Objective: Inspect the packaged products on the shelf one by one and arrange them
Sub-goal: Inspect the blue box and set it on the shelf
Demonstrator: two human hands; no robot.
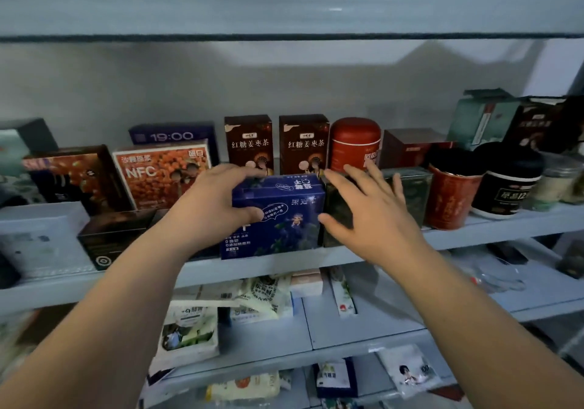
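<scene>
The left hand (218, 200) grips the blue box (284, 219) by its upper left corner, thumb on the front and fingers over the top. The box stands at the very front edge of the shelf (284, 266), close in front of two brown boxes (248, 143). A dark box (336, 209) sits just beside its right edge. The right hand (369, 216) lies over that dark box, fingers spread and straight. A tall gap separates the products from the upper shelf (284, 7).

Shelf (284, 266): blue box (278, 219) at front edge, middle; two brown boxes (248, 143), red tin (354, 143) toward back; orange box (158, 174) left; black jar (505, 184) right.
</scene>
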